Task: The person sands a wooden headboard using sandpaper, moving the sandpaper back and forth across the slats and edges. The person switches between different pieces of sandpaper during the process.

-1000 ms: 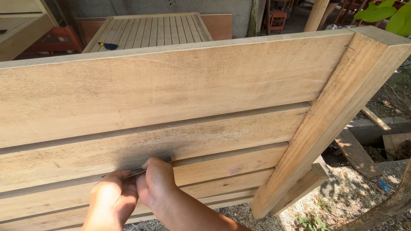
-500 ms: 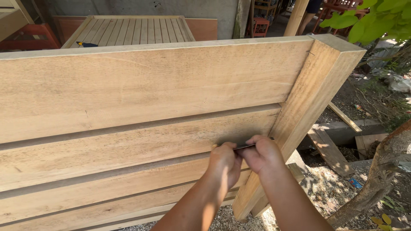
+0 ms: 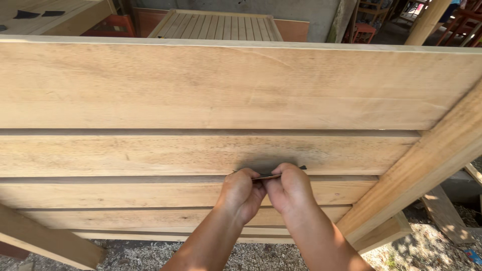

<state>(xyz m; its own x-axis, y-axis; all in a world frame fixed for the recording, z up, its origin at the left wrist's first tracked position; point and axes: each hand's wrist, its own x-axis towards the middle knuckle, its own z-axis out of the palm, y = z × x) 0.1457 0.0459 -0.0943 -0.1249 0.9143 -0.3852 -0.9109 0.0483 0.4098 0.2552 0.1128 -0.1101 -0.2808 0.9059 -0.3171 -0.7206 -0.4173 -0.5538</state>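
Here a big panel [image 3: 211,90] of pale raw wood fills the view, built of wide horizontal boards with lapped edges, the grain streaked and a grey smudge on the second board [image 3: 150,153] at about 6 o'clock from the panel's middle. A thick post [image 3: 427,165] of the same wood slants up at 3 o'clock. Both hands meet at that smudge, forearms rising from the bottom edge. The left hand [image 3: 240,193] and right hand [image 3: 288,188] are curled tight, knuckles toward the camera, pinching between them a thin flat scraper [image 3: 268,175], dark and blade-like, pressed against the lower edge of the second board. Only its narrow edge and two tips show; the fingers hide the rest, so its full shape is hard to make out. At 12 o'clock beyond the panel lies a slatted frame [image 3: 221,25], partly cut off. Sawdust and gravel cover the ground [image 3: 125,256] at 7 o'clock.
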